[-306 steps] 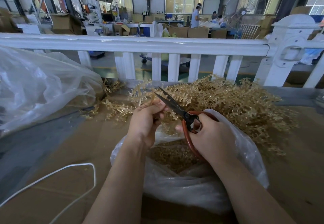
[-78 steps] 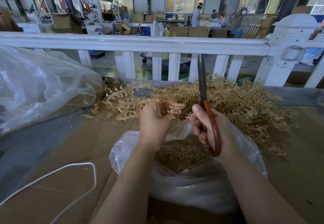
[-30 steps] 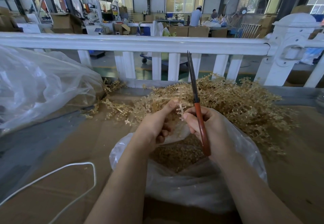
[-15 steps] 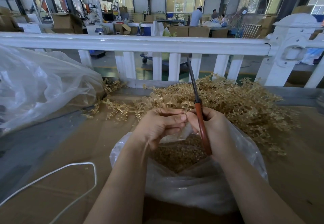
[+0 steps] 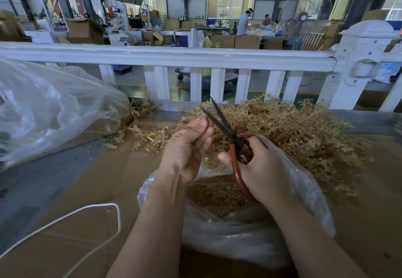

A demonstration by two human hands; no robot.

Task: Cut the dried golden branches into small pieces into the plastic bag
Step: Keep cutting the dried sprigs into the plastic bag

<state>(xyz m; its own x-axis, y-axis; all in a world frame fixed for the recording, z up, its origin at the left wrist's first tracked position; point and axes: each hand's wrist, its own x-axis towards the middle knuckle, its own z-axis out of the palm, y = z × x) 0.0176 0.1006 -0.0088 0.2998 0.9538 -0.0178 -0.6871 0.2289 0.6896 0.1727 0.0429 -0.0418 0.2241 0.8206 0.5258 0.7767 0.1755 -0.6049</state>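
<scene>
Across the centre right of the frame I see the heap of golden branches (image 5: 304,134), and below it, at lower centre, the plastic bag (image 5: 250,234) holding cut pieces. Above the bag my right hand (image 5: 261,167) grips the scissors (image 5: 230,134), blades parted; my left hand (image 5: 187,149) pinches a sprig (image 5: 185,126) between thumb and curled fingers.

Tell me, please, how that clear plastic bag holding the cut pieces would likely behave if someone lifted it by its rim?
The plastic bag looks thin and crumpled, so it would probably sag and fold rather than hold its shape. The cut pieces inside are small and loose, so they would likely shift toward the bottom. It seems fairly light for its bulk, though its film could tear.
</scene>
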